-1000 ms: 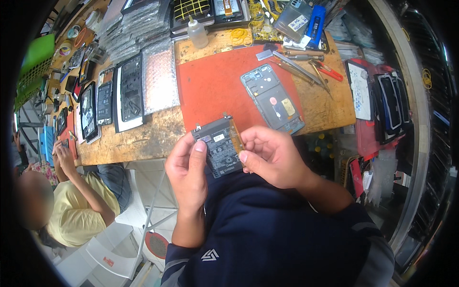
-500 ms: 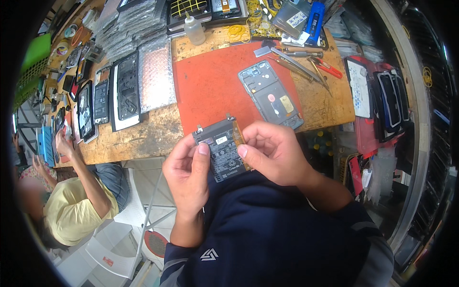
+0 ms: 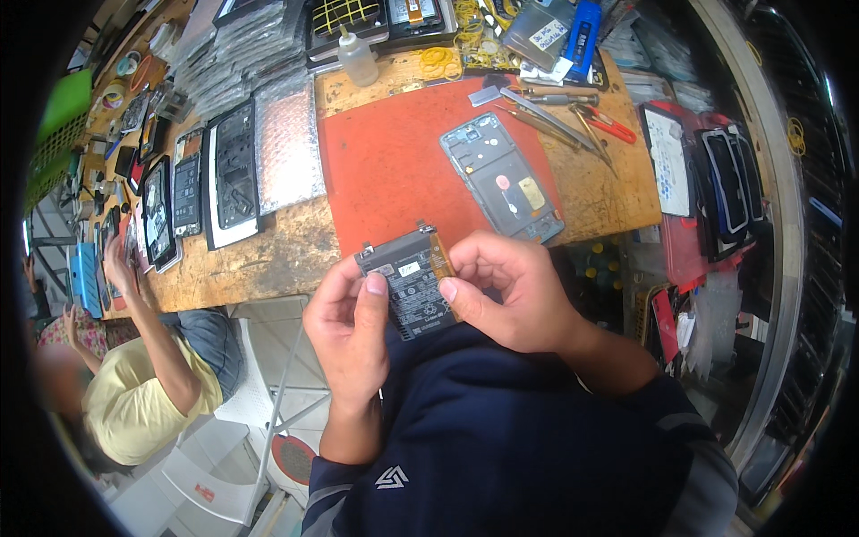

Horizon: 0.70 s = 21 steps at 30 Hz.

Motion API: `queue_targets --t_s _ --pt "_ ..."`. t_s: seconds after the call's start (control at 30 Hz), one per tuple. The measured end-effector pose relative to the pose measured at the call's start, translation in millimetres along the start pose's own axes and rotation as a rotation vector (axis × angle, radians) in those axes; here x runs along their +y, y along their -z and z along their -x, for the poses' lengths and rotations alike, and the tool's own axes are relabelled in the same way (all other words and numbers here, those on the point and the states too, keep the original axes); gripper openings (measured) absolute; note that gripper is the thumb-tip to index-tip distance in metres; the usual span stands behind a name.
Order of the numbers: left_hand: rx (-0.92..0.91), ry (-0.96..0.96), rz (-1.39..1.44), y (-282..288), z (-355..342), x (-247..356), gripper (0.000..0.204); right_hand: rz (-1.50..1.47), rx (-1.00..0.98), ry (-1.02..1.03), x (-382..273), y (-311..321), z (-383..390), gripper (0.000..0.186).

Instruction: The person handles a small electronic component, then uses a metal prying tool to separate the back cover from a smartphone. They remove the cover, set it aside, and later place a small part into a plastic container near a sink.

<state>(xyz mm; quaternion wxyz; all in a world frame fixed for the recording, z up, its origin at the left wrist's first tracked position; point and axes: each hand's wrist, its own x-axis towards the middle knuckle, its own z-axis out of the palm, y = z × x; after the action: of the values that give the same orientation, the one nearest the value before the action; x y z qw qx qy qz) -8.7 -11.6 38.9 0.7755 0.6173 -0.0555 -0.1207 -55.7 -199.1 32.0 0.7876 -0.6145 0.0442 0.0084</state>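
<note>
Nearest, just short of the bench, the battery is gripped between two hands: the left hand pinches one side, thumb on top, the right hand the side with the orange strip. This probably keeps the printed face in view. Beyond, the mat likely cushions the phone shell. Farther, the bottle stands upright, contents unclear; beside it, the box holds a panel.
</note>
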Motion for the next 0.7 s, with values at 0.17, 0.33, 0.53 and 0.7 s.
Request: queue_targets --t_s 0.17,0.33,0.53,0.7 --pt "-0.011 0.031 0.107 -2.7 -3.5 -4.1 0.027 0.030 0.008 -0.032 -4.7 1.5 1.3 0.008" --pt "0.011 0.055 0.058 -0.6 -0.8 -6.0 0.026 0.020 0.010 -0.048 -0.9 3.9 1.3 0.008" --pt "0.019 0.050 0.131 8.8 -1.9 -15.9 0.025 0.037 0.025 -0.025 5.6 3.2 -1.0 0.009" --pt "0.173 0.066 0.171 9.3 -16.3 -19.9 0.027 -0.024 -0.118 -0.272 0.5 9.9 0.7 0.018"
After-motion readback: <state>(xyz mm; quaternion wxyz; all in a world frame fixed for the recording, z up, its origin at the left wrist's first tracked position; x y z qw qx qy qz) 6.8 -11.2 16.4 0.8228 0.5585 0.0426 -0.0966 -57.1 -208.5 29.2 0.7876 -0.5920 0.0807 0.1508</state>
